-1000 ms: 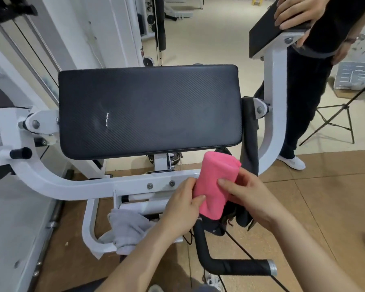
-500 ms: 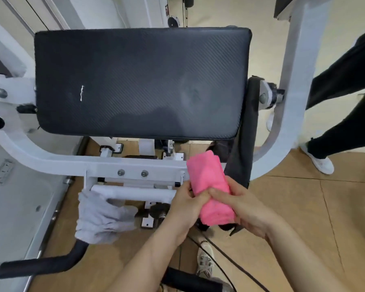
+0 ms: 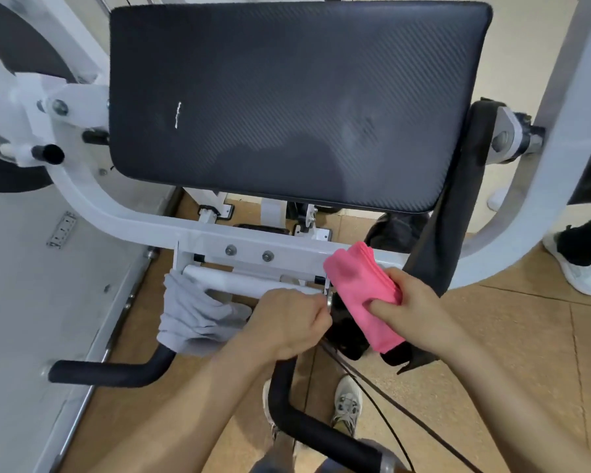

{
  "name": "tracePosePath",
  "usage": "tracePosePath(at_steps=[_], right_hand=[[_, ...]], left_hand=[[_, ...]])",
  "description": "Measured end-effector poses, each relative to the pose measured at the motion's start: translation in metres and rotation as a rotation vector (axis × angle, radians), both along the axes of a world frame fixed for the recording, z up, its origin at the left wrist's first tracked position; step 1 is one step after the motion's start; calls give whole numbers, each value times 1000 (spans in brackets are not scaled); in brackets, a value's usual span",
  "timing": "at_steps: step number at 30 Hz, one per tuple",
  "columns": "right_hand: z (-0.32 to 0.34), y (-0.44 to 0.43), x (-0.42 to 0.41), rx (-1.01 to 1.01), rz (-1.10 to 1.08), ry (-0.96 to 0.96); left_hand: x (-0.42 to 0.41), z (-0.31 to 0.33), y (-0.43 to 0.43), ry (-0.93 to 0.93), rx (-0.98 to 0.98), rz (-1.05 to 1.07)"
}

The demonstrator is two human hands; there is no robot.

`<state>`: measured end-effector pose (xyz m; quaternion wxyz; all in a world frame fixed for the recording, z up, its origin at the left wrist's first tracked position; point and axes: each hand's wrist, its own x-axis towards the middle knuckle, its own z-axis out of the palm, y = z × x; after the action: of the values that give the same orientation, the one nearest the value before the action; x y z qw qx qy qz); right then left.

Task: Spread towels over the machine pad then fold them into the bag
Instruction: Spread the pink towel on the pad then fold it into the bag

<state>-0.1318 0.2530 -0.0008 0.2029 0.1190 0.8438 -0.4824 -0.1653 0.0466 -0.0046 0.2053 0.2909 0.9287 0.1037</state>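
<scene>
One pink towel (image 3: pixel 357 293) in right hand (image 3: pixel 420 312), beside left hand (image 3: pixel 287 322), below pad (image 3: pixel 287 97) edge.

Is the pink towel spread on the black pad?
No, the pad lies bare; the right hand holds the folded pink towel below its near edge.

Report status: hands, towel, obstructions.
Right hand grips folded pink towel over black bag. Left hand curled at bag edge, grip hidden. Grey towel hangs on frame.
</scene>
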Motion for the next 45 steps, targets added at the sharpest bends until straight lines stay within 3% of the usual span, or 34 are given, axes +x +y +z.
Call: tracePosePath(at_steps=[3,6,10,14,18,20,22,26,29,32,37,41,45], right_hand=[[3,-24,-9,-130,-43,-33],[7,-44,-16,-270,-160,-88],[6,-59,-20,-355,-272,-146],[9,-76,-17,-424,-311,-189],[13,-84,0,-425,-350,-148],[13,-81,16,-332,-377,-89],[10,-73,33,-154,-396,-26],[0,-46,68,84,-449,61],[-14,-19,83,191,-469,64],[-30,8,89,335,-415,72],[-50,42,82,137,-290,14],[-74,59,70,3,-105,-18],[-96,70,63,-47,-57,21]], left_hand=[[-17,0,-27,-12,-48,156],[-15,2,-54,-50,-166,159],[7,-10,-101,-228,-264,206],[38,-23,-128,-597,-292,62],[89,-41,-138,-734,-173,-133],[103,-42,-136,-703,-147,-166],[106,-36,-128,-523,-86,-139],[94,-18,-95,-285,279,120],[82,-17,-50,-180,282,118],[74,-40,-3,-242,219,115],[61,-92,64,-475,58,257],[52,-170,95,-499,-108,298],[52,-171,129,-519,-222,122]])
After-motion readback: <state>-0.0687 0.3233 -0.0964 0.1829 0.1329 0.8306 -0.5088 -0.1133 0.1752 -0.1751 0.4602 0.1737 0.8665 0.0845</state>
